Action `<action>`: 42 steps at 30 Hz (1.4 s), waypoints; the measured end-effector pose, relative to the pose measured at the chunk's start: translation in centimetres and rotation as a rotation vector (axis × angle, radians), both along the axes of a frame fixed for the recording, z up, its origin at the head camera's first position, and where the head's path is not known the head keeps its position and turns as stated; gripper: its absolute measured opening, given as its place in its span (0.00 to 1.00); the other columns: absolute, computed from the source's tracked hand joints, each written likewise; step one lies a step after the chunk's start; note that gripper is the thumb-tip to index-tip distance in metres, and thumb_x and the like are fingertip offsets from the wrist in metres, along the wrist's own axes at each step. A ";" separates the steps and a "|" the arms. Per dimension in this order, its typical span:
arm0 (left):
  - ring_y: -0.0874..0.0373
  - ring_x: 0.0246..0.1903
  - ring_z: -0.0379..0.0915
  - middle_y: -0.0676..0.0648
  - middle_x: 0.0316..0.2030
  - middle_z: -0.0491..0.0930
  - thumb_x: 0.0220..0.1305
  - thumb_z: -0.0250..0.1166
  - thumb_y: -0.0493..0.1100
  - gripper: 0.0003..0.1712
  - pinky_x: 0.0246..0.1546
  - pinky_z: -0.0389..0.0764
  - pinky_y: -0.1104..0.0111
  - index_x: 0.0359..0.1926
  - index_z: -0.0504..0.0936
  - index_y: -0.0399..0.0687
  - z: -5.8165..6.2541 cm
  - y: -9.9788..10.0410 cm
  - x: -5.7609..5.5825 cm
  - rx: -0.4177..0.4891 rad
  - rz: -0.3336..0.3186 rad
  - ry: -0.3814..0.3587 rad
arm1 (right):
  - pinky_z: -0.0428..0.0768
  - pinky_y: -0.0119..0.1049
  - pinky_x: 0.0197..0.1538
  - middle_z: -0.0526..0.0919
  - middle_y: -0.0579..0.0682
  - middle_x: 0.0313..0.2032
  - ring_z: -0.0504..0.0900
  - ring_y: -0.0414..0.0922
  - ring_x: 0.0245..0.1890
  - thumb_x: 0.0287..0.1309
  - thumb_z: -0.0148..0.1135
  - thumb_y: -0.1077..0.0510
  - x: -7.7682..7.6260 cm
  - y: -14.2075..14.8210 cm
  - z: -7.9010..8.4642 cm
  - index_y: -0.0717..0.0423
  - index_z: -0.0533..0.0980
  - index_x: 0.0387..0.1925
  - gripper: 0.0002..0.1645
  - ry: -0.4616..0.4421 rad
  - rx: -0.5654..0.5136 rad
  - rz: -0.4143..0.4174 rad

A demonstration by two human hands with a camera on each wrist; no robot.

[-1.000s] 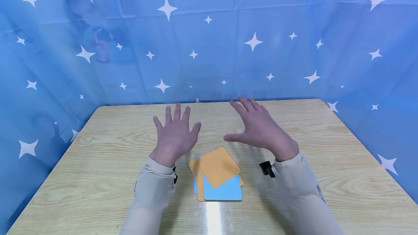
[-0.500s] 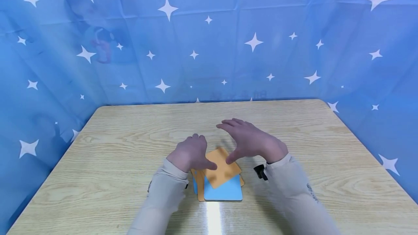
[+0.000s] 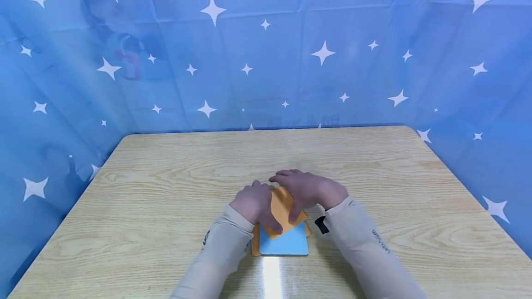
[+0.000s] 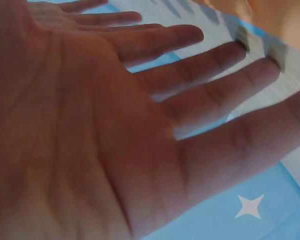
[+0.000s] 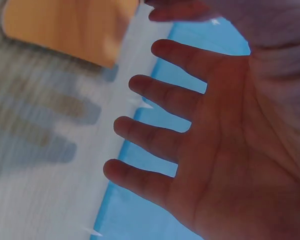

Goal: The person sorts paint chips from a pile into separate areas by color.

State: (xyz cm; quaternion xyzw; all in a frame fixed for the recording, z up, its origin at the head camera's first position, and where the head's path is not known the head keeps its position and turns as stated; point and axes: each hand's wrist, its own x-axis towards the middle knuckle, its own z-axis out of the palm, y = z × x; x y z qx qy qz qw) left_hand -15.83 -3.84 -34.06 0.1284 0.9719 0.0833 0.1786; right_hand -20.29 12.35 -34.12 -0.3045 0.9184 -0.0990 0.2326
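Left hand [image 3: 256, 203] and right hand [image 3: 309, 190], fingers straight and spread, flank the orange square card [image 3: 282, 206]; contact is unclear. The card lies askew atop a blue card [image 3: 287, 242] on the wood-grain tabletop [image 3: 145, 206].

Left hand [image 3: 258, 204] beside right hand [image 3: 307, 190], fingers [image 5: 150, 137] extended, forearms [image 3: 218, 257] angled inward.

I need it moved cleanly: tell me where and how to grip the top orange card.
Probably by its left and right edges, one hand from each side: the top orange card is flat, nothing raised to pinch, and its near corner overlaps the blue card. The left hand and right hand flank it.
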 end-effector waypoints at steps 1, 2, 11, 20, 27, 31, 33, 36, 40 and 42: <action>0.47 0.41 0.77 0.39 0.47 0.78 0.40 0.84 0.60 0.47 0.42 0.85 0.58 0.57 0.82 0.38 -0.1 0.1 0.1 -0.009 -0.012 0.022 | 0.64 0.62 0.71 0.59 0.55 0.78 0.54 0.60 0.78 0.43 0.85 0.53 0.0 -0.1 -0.1 0.53 0.61 0.77 0.62 -0.003 0.006 0.001; 0.46 0.43 0.77 0.38 0.48 0.78 0.39 0.85 0.60 0.49 0.44 0.85 0.58 0.59 0.80 0.37 -0.1 0.1 0.2 -0.018 -0.020 0.040 | 0.65 0.62 0.71 0.60 0.55 0.77 0.55 0.60 0.78 0.43 0.85 0.53 0.1 -0.2 -0.2 0.53 0.61 0.77 0.61 -0.004 0.010 0.004; 0.43 0.47 0.75 0.39 0.47 0.75 0.41 0.85 0.50 0.52 0.44 0.84 0.57 0.67 0.72 0.38 -0.1 0.5 0.1 -0.001 0.022 0.042 | 0.71 0.58 0.67 0.66 0.50 0.73 0.65 0.58 0.72 0.43 0.85 0.53 0.4 -0.8 -0.5 0.49 0.64 0.75 0.58 -0.029 0.019 -0.055; 0.46 0.41 0.71 0.41 0.45 0.74 0.45 0.81 0.45 0.43 0.39 0.82 0.60 0.62 0.74 0.38 -0.4 0.2 -0.4 0.020 0.028 0.029 | 0.75 0.53 0.64 0.67 0.51 0.71 0.69 0.55 0.66 0.39 0.86 0.52 0.7 -1.3 -0.8 0.51 0.63 0.75 0.62 0.018 0.049 -0.063; 0.47 0.39 0.69 0.41 0.44 0.74 0.48 0.80 0.43 0.42 0.37 0.81 0.61 0.63 0.73 0.36 -0.4 0.1 -0.7 0.016 -0.007 0.032 | 0.76 0.52 0.63 0.69 0.53 0.68 0.69 0.57 0.66 0.43 0.83 0.53 0.7 -1.5 -0.7 0.53 0.65 0.74 0.57 0.044 0.066 -0.061; 0.46 0.41 0.69 0.41 0.46 0.73 0.49 0.79 0.42 0.42 0.38 0.80 0.62 0.65 0.72 0.37 -0.6 0.2 -0.9 0.001 -0.032 0.028 | 0.77 0.50 0.61 0.72 0.53 0.62 0.72 0.55 0.60 0.43 0.83 0.53 0.6 -1.6 -0.7 0.56 0.68 0.70 0.52 0.039 0.053 -0.068; 0.46 0.42 0.69 0.41 0.47 0.73 0.49 0.80 0.44 0.44 0.39 0.81 0.61 0.66 0.71 0.38 -0.7 0.3 -1.0 0.003 -0.044 0.025 | 0.78 0.48 0.58 0.73 0.53 0.57 0.72 0.53 0.54 0.43 0.83 0.53 0.6 -1.6 -0.7 0.58 0.70 0.67 0.49 0.033 0.043 -0.079; 0.45 0.46 0.69 0.40 0.48 0.72 0.47 0.82 0.49 0.49 0.43 0.82 0.60 0.67 0.70 0.39 -0.9 0.4 -1.0 0.009 -0.070 0.016 | 0.79 0.47 0.53 0.74 0.52 0.49 0.71 0.51 0.47 0.43 0.82 0.55 0.5 -1.6 -0.8 0.59 0.74 0.60 0.41 0.026 0.024 -0.091; 0.45 0.47 0.68 0.40 0.48 0.72 0.42 0.84 0.53 0.53 0.44 0.82 0.61 0.66 0.69 0.39 -1.0 0.4 -1.0 0.025 -0.084 0.004 | 0.79 0.46 0.50 0.74 0.52 0.47 0.70 0.51 0.46 0.41 0.83 0.55 0.5 -1.6 -0.7 0.58 0.77 0.55 0.37 0.014 0.005 -0.098; 0.47 0.47 0.66 0.41 0.47 0.72 0.41 0.85 0.51 0.51 0.43 0.81 0.62 0.65 0.70 0.39 -1.0 0.4 -1.1 0.037 -0.082 0.002 | 0.79 0.46 0.51 0.74 0.53 0.49 0.70 0.51 0.48 0.40 0.84 0.54 0.6 -1.6 -0.6 0.58 0.77 0.56 0.39 0.008 0.005 -0.102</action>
